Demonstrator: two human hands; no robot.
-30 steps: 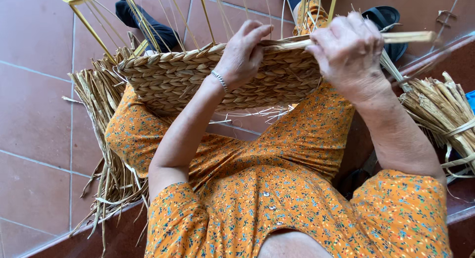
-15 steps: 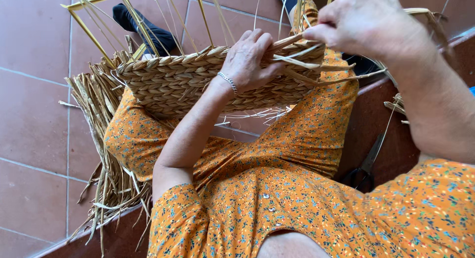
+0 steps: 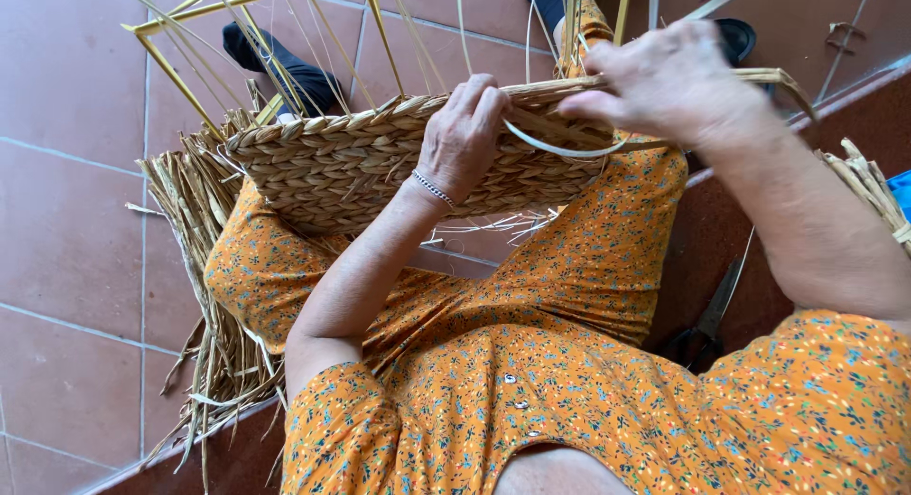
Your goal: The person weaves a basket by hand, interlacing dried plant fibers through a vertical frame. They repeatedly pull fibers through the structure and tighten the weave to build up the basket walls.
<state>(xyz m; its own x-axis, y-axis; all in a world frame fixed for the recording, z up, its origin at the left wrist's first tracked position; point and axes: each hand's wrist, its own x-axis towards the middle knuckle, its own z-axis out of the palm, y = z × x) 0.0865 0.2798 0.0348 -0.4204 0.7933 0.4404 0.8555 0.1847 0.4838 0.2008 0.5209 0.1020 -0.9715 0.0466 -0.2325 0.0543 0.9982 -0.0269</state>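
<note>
A half-woven straw basket [image 3: 342, 168] rests on my lap, its braided rim facing up and long loose stakes rising from it. My left hand [image 3: 462, 134], with a thin bracelet at the wrist, grips the basket's rim near the middle. My right hand [image 3: 664, 82] is at the rim's right end, pinching a pale flat straw strand [image 3: 560, 151] that loops down between the two hands. I wear an orange flowered dress [image 3: 531, 362].
A heap of dry straw [image 3: 204, 296] lies on the red tiled floor [image 3: 66, 239] to the left. Another straw bundle [image 3: 868, 186] is at the right edge. Dark scissors [image 3: 707, 319] lie on the step by my right side. Dark shoes [image 3: 285, 68] show beyond the basket.
My right hand came back down from high on the right to the basket's rim, and the strand it pulls now forms a loop. My left hand stayed on the rim.
</note>
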